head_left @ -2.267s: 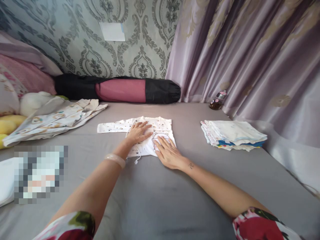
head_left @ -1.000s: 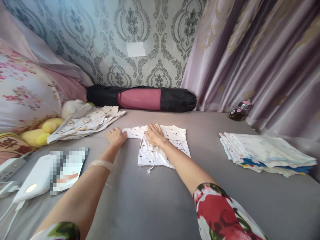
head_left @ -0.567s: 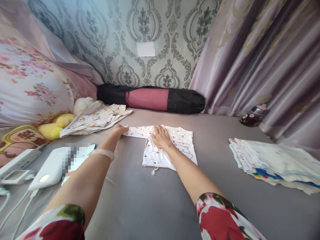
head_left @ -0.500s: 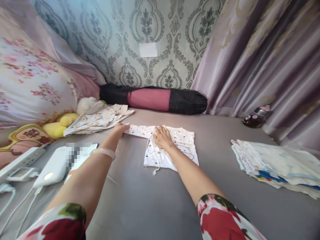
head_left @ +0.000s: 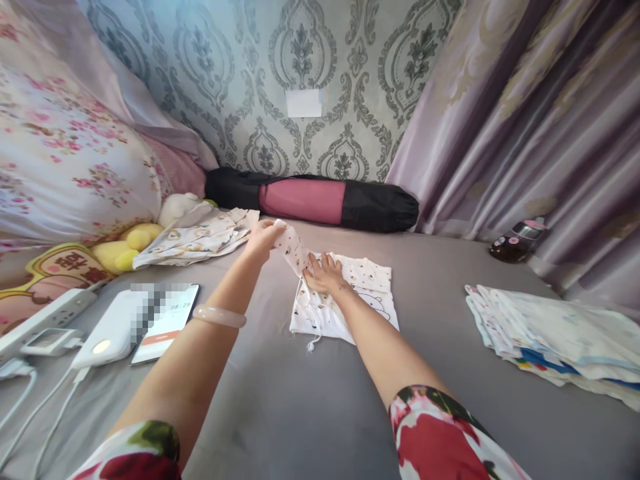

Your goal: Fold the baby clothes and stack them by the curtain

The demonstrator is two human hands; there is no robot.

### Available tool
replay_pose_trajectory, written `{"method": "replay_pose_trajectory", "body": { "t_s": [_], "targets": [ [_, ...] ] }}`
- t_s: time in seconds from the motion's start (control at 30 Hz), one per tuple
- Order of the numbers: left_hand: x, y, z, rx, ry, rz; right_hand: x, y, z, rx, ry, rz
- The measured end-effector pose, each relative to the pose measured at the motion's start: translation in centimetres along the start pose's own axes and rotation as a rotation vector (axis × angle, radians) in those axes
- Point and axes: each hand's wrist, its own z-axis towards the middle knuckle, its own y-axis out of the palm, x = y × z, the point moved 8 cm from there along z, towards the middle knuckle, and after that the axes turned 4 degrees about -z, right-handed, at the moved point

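Note:
A small white baby top with tiny prints, a bear drawing and a tie cord lies partly folded on the grey sheet. My left hand pinches the end of its sleeve and holds it raised off the bed, so the sleeve slants up from the garment. Fingers spread, my right hand presses flat on the top near the sleeve's base. Part of the bear drawing is hidden behind my right forearm.
To the right lies a stack of folded baby clothes, with a dark bottle behind it. At left are more printed clothes, a phone, a white power bank and a power strip. A black-and-pink roll lies along the wall.
My left hand has lifted the sleeve end off the sheet and brought it up and to the right. My right hand stays pressed on the top.

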Motion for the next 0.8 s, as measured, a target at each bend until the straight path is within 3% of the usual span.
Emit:
{"method": "replay_pose_trajectory", "body": {
  "t_s": [0.1, 0.17, 0.27, 0.33, 0.4, 0.5, 0.6, 0.67, 0.8],
  "targets": [
    [0.9, 2.9, -2.0, -0.12, 0.026, -0.041, -0.1, -0.3, 0.2, -0.025, 0.007, 0.043],
    [0.7, 4.2, -3.0, -0.123, 0.012, -0.046, 0.0, -0.7, 0.3, -0.038, -0.014, 0.126],
    [-0.4, 5.6, -4.1, -0.068, -0.006, -0.039, 1.2, -2.7, -0.2, 0.128, -0.068, 0.369],
    [-1.5, 6.6, -4.7, -0.031, -0.003, -0.013, 3.9, -4.0, -1.2, 0.291, 0.037, 0.687],
    [-2.6, 7.7, -5.4, -0.005, 0.007, 0.02, 6.9, -3.5, -2.5, 0.35, 0.216, 1.001],
    [-4.2, 9.9, -6.3, -0.043, -0.011, 0.04, 8.7, -1.5, -4.0, 0.256, 0.349, 1.333],
    [-5.5, 11.8, -6.6, -0.197, -0.046, -0.028, 8.8, 0.0, -4.9, 0.157, 0.359, 1.636],
    [-6.2, 11.1, -6.1, -0.203, -0.03, -0.016, 8.7, 0.3, -5.1, 0.154, 0.331, 1.718],
    [-7.5, 6.0, -4.2, 0.059, 0.047, 0.192, 8.9, 0.5, -4.9, 0.199, 0.287, 1.73]
  ]
}}
